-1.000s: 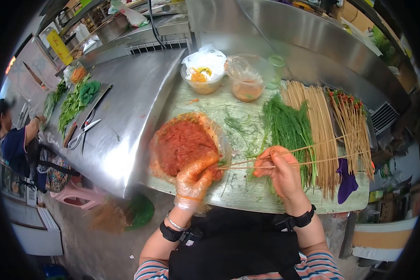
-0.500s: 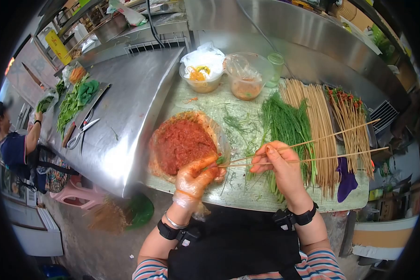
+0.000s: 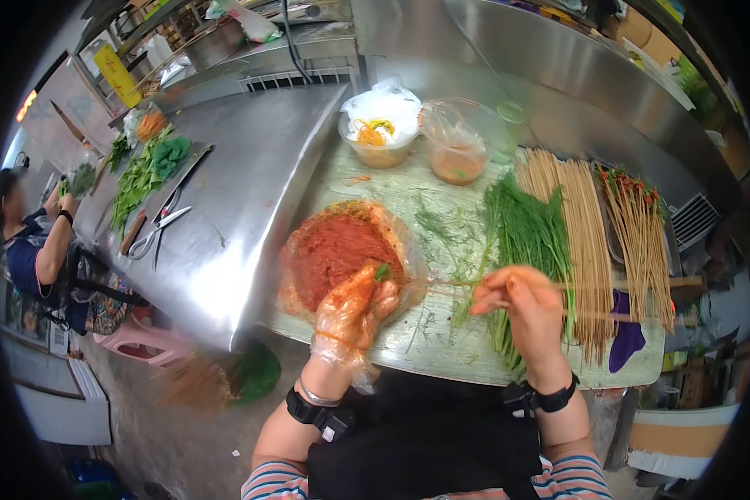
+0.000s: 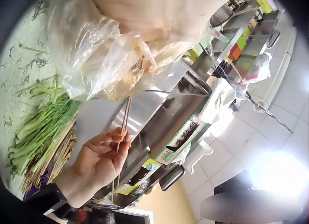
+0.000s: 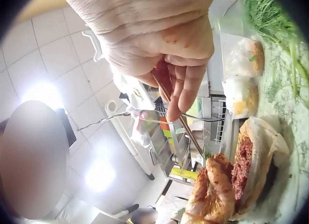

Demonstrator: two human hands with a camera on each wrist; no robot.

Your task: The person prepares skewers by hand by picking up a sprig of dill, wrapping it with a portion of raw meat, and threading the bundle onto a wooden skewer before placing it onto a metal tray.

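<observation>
My left hand (image 3: 352, 312), in a clear plastic glove smeared red, curls round a small clump of meat with a green sprig (image 3: 382, 272) at its top, over the near edge of the bag of red minced meat (image 3: 342, 250). My bare right hand (image 3: 525, 312) pinches two thin sticks, blurred in the head view; their tips reach the left hand. In the right wrist view the sticks (image 5: 189, 133) run from the right fingers to the green bit at the gloved hand (image 5: 212, 192). The left wrist view shows the right hand (image 4: 104, 159) holding the sticks (image 4: 126, 113).
Dill (image 3: 525, 242), bare skewers (image 3: 583, 250) and a tray of red-tipped skewers (image 3: 633, 217) lie on the right. Two tubs (image 3: 377, 146) (image 3: 457, 162) stand at the back. Scissors (image 3: 154, 233) and greens (image 3: 137, 187) lie on the steel counter, a person (image 3: 37, 250) beside it.
The view has shifted slightly. My left hand has turned, bringing the green sprig to its top, and the sticks in my right hand have blurred with motion. The person at left has moved their hands.
</observation>
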